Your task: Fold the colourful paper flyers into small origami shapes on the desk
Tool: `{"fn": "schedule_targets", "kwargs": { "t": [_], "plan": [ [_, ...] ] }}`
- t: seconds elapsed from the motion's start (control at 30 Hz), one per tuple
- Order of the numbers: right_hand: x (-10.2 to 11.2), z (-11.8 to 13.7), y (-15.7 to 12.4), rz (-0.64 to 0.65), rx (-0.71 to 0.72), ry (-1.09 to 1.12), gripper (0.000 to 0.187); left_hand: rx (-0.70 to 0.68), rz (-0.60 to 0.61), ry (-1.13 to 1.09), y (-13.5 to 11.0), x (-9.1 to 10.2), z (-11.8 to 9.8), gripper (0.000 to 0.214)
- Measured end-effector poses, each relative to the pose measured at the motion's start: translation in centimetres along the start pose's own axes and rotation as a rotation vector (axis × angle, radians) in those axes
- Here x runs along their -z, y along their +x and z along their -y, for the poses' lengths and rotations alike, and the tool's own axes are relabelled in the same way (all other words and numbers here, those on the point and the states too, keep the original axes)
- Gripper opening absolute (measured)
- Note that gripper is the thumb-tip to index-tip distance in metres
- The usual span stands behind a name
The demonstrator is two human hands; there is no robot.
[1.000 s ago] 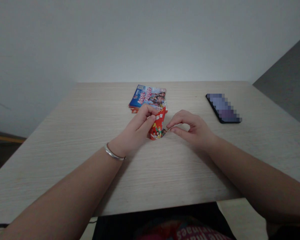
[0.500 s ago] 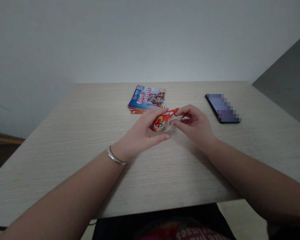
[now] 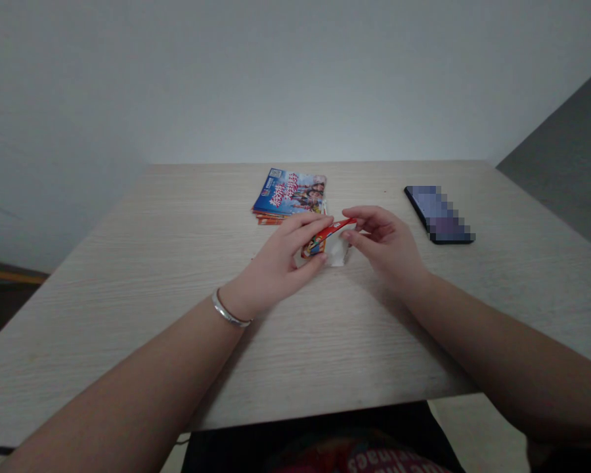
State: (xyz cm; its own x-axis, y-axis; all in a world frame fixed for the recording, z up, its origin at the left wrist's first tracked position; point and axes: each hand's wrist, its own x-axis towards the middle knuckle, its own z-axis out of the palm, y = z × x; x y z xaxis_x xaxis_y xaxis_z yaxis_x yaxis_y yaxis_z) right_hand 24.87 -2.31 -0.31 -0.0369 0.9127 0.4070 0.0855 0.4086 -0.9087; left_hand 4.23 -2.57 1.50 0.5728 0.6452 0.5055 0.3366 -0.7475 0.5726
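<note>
A folded paper leaflet (image 3: 335, 249), printed in red with cartoon figures and white on another face, is bent up between my two hands over the table. My left hand (image 3: 280, 259), with a silver bangle at its wrist, grips the leaflet's left part, fingers over the top and thumb along the near side. At its right edge, the thumb and index finger of my right hand (image 3: 381, 240) pinch the paper near the red upper corner. The other fingers of that hand are curled. Just behind my left fingers lies a stack of printed leaflets (image 3: 295, 190), a blue one on top.
A black phone (image 3: 438, 213), its screen pixelated, lies to the right beyond my right hand. The pale wood-grain table (image 3: 177, 217) meets a grey-white wall (image 3: 295, 79) at its far edge. The table's near edge runs just in front of my lap.
The leaflet's right part has bent over, so a larger white face shows toward me. My left thumb has closed in onto the paper, and my right hand has shifted slightly right.
</note>
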Motion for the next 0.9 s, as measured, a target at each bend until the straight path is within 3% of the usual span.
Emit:
{"fn": "schedule_targets", "kwargs": {
  "t": [0.3,0.57,0.8,0.9],
  "plan": [
    [-0.05,-0.2,0.23,0.006,-0.117,0.195,0.025,-0.127,-0.056,0.065,-0.01,-0.19,0.53,0.043],
    [-0.23,0.07,0.37,-0.016,-0.139,0.288,0.021,-0.082,-0.113,0.022,-0.18,-0.19,0.21,0.047],
    [-0.1,0.1,0.4,-0.036,-0.132,0.255,0.017,-0.054,-0.271,-0.009,-0.02,-0.01,0.05,0.017],
    [-0.15,0.22,0.34,-0.033,-0.149,0.27,0.017,-0.07,-0.27,0.067,0.01,-0.01,0.17,0.021]
  ]
}}
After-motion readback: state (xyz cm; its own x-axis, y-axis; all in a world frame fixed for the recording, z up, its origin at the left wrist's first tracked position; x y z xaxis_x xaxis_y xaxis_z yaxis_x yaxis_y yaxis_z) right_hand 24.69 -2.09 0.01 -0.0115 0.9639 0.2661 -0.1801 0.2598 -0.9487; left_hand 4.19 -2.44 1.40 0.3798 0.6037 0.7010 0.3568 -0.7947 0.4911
